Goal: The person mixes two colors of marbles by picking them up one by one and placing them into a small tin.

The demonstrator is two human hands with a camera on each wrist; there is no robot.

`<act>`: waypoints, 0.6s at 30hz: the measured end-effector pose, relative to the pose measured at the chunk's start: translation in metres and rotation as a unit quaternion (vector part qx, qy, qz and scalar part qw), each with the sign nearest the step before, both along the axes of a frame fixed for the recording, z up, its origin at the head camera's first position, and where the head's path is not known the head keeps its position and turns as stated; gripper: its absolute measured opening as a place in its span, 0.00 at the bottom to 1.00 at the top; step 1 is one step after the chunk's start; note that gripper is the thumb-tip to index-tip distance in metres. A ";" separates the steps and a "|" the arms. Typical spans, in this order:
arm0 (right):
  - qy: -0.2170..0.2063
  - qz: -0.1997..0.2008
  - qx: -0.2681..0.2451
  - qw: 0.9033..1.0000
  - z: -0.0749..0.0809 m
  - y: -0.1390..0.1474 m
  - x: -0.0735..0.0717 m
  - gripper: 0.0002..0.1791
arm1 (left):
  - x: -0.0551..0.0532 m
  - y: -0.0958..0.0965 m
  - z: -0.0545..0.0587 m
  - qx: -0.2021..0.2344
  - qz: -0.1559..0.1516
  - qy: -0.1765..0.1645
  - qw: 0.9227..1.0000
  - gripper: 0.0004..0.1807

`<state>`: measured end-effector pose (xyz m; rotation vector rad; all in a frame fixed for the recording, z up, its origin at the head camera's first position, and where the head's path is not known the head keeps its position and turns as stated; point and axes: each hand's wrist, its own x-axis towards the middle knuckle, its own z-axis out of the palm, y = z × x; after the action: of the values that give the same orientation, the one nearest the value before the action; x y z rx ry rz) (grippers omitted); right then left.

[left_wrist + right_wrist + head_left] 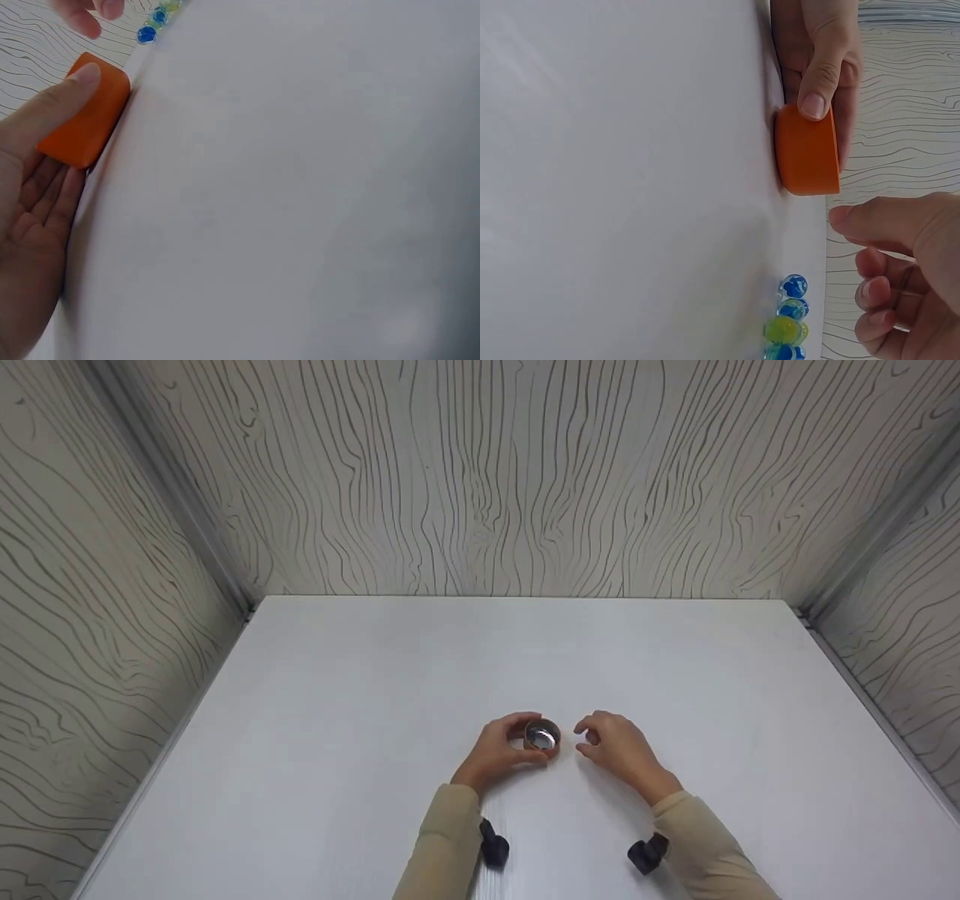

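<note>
Sidelong, orange cup [808,154], from head, silvery inside [543,737]

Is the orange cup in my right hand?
No, the left hand grips the orange cup, while the right hand is apart from it.

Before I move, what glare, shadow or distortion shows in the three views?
Head view: the orange cup glints inside, and a pale streak marks the white table near the bottom edge; left wrist: the table's outline bows and its right side darkens; right wrist: a soft shadow spreads beside the marbles.
</note>
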<state>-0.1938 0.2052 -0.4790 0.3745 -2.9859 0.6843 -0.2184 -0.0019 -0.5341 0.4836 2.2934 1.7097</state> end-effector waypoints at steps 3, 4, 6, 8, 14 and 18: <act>-0.014 -0.007 -0.001 1.000 0.000 0.002 0.000 0.08 | 0.000 0.000 0.000 0.005 0.000 0.001 1.000 0.36; -0.017 -0.009 0.000 1.000 0.000 0.002 0.000 0.08 | -0.001 0.001 -0.001 0.007 -0.001 0.003 1.000 0.36; -0.021 -0.012 0.002 1.000 0.000 0.004 0.000 0.09 | -0.001 0.000 -0.001 0.009 -0.001 0.006 1.000 0.35; -0.020 -0.014 0.004 1.000 0.000 0.006 0.000 0.09 | -0.001 0.000 -0.001 0.007 -0.002 0.009 1.000 0.35; -0.008 -0.018 0.004 1.000 -0.002 0.010 0.000 0.08 | 0.000 0.000 -0.001 0.005 0.000 0.009 1.000 0.35; -0.004 -0.017 0.002 1.000 -0.002 0.011 0.000 0.08 | -0.001 0.001 -0.001 0.002 0.002 0.007 1.000 0.36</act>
<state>-0.1939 0.2163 -0.4809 0.3203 -2.9935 0.6769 -0.2189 -0.0011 -0.5347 0.4934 2.3011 1.7191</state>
